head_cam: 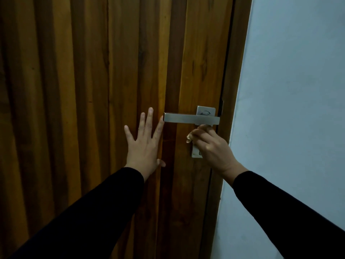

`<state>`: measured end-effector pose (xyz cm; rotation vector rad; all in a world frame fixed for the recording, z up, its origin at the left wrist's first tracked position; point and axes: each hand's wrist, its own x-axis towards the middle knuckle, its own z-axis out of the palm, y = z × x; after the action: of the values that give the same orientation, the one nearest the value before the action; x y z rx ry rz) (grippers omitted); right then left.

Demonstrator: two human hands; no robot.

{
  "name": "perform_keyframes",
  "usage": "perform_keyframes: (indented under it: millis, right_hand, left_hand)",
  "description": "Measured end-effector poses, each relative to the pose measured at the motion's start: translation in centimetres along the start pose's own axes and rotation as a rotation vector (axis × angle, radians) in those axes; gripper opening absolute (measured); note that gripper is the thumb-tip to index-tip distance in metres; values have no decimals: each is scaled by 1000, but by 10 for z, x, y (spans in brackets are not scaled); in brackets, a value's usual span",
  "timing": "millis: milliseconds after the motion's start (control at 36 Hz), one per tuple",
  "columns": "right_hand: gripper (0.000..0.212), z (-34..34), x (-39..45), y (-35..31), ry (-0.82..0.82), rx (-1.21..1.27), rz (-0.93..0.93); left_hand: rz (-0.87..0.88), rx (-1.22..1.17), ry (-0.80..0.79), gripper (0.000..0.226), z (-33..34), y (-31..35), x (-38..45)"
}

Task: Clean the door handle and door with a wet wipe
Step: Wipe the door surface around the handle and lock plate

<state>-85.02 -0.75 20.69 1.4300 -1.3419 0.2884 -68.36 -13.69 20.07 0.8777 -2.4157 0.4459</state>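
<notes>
A brown wooden door (93, 90) with vertical grooves fills the left and centre. Its flat silver lever handle (190, 118) juts left from a square metal plate near the door's right edge. My left hand (144, 144) lies flat on the wood with fingers spread, its index fingertip beside the lever's free end. My right hand (211, 146) is closed on a small pale wet wipe (189, 137), pressed against the metal plate just under the lever. The lower part of the plate (195, 153) shows below my fingers; most of the wipe is hidden in the hand.
A pale blue-white wall (289, 90) stands right of the door. The brown door frame (237, 53) runs between door and wall. Both of my arms are in black sleeves.
</notes>
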Motion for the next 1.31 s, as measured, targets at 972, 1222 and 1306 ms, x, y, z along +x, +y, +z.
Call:
perform_keyframes:
  millis: [972, 1222, 1306]
  right_hand:
    - [7, -20, 3, -2, -138, 250, 240]
    - [10, -23, 7, -5, -149, 239, 297]
    - [12, -23, 6, -4, -156, 227, 327]
  left_hand:
    - [-18, -41, -27, 138, -2, 2, 1]
    - [-23, -30, -24, 138, -2, 2, 2]
    - [-25, -26, -27, 138, -2, 3, 1]
